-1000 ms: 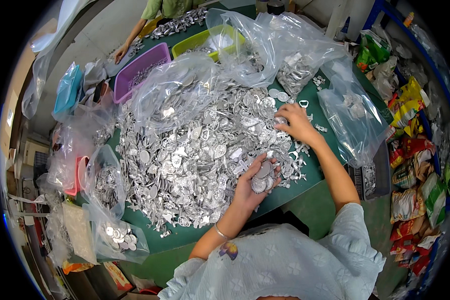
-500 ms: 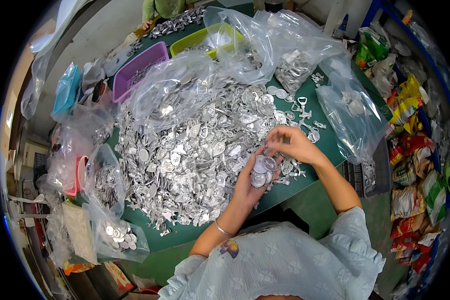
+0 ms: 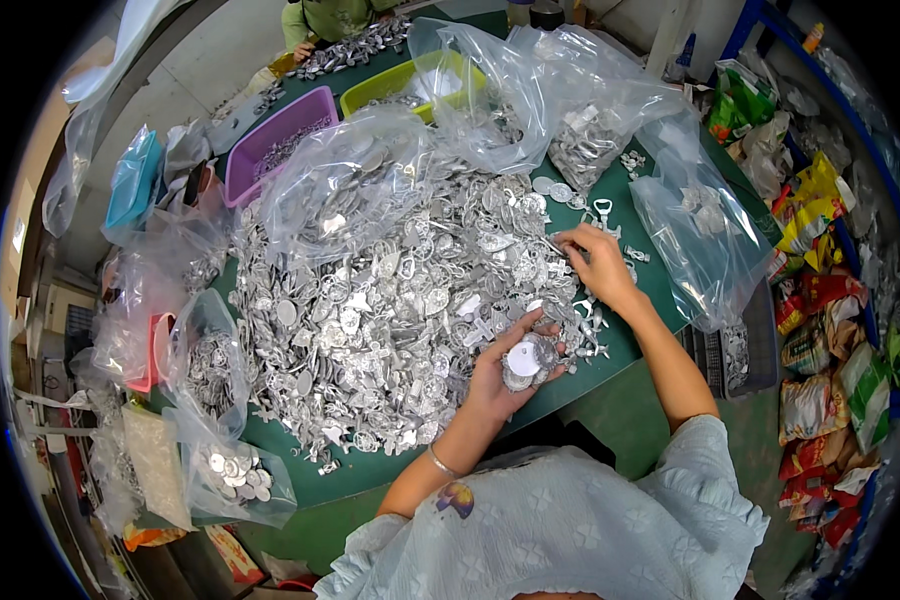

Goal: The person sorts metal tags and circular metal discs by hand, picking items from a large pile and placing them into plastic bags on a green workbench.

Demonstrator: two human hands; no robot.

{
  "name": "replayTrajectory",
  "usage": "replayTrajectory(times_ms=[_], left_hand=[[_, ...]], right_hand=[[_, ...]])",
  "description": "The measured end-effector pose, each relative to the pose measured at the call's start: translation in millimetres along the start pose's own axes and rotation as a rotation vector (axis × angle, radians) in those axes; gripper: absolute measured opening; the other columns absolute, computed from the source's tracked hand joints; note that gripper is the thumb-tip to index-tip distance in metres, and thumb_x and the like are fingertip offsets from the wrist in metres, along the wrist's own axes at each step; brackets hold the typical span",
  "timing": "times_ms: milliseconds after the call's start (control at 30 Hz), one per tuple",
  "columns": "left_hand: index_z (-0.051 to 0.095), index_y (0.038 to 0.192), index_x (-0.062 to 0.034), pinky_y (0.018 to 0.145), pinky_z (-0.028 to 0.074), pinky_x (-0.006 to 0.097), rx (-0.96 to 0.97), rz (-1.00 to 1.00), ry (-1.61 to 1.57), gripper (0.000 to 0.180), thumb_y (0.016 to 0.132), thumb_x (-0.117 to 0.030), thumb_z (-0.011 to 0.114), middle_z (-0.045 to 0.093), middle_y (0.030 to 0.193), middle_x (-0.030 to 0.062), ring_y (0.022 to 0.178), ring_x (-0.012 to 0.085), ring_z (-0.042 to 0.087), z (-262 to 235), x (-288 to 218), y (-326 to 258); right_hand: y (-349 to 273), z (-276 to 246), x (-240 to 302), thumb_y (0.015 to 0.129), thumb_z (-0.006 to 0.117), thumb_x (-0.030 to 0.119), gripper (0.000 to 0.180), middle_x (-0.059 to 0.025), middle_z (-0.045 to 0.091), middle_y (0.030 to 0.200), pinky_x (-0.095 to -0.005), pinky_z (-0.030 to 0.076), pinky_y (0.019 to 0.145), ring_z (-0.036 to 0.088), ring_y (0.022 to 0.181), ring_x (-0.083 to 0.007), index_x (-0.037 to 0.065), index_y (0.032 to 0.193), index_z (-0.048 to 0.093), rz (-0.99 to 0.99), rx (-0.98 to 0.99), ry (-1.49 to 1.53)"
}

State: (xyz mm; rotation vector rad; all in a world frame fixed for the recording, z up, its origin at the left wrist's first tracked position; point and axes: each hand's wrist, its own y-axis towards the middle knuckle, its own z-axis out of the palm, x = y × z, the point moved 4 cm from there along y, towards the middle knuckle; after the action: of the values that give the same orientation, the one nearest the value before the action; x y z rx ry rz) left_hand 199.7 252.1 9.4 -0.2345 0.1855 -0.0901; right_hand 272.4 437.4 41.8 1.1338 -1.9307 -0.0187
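Note:
A large heap of small silvery metal pieces (image 3: 370,310), many of them flat and round, covers much of the green table (image 3: 340,480). My left hand (image 3: 497,382) is palm up at the heap's near right edge, its fingers curled around several round metal discs (image 3: 526,358). The top disc is smooth and pale. Farther out, my right hand (image 3: 602,266) reaches over the heap's right side with thumb and fingers drawn together at the pieces. What lies between those fingertips is too small to make out. Bottle-opener-shaped pieces (image 3: 602,208) lie just beyond it.
Clear plastic bags (image 3: 355,180) of metal pieces rest on and behind the heap. A purple bin (image 3: 232,165) and a yellow-green bin (image 3: 355,95) stand at the back. A bag of discs (image 3: 240,475) lies front left. Across the table is another person's hand (image 3: 303,50).
My right hand has moved away from the discs, out to the heap's right side. My left hand has come slightly nearer to me, still holding the discs, and a paler disc face now shows.

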Motion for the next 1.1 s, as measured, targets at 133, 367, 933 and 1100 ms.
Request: replayTrajectory(times_ms=[133,367,933,1100], left_hand=[[0.042,0.126,-0.0091,0.081,0.05,0.046,-0.051,0.01,0.029,0.041,0.086,-0.018,0.05,0.048,0.12,0.0157,0.107,0.0318,0.051,6,1,-6],[0.042,0.126,-0.0074,0.082,0.049,0.042,0.016,-0.012,0.145,0.046,0.082,-0.012,0.058,0.048,0.121,0.0135,0.106,0.0276,0.051,9,6,-11],[0.041,0.13,-0.0186,0.094,0.042,0.043,-0.085,0.136,-0.023,0.044,0.088,-0.023,0.054,0.043,0.132,0.009,0.122,0.0314,0.04,12,-24,18],[0.043,0.127,-0.0176,0.093,0.042,0.045,-0.042,0.099,-0.044,0.043,0.087,-0.023,0.054,0.043,0.131,0.0099,0.119,0.0306,0.043,16,-17,14]], right_hand=[[14,-8,1,0.074,0.061,0.002,0.021,-0.0133,0.058,0.078,-0.0359,0.045,0.069,0.056,0.075,-0.0291,-0.001,0.095,0.059,0.085,-0.009,0.123],[66,19,-42,0.072,0.059,0.008,0.021,-0.0096,0.061,0.079,-0.0354,0.04,0.077,0.053,0.089,-0.0255,-0.001,0.091,0.059,-0.17,-0.115,-0.798],[45,17,4,0.083,0.056,0.006,0.02,-0.0051,0.061,0.098,-0.0263,0.044,0.076,0.055,0.09,-0.0112,-0.001,0.102,0.057,0.036,0.345,0.365],[75,32,-68,0.075,0.052,0.001,0.032,-0.0139,0.058,0.108,-0.0347,0.042,0.085,0.054,0.102,-0.0261,-0.001,0.107,0.052,-0.15,-0.018,-0.591]])
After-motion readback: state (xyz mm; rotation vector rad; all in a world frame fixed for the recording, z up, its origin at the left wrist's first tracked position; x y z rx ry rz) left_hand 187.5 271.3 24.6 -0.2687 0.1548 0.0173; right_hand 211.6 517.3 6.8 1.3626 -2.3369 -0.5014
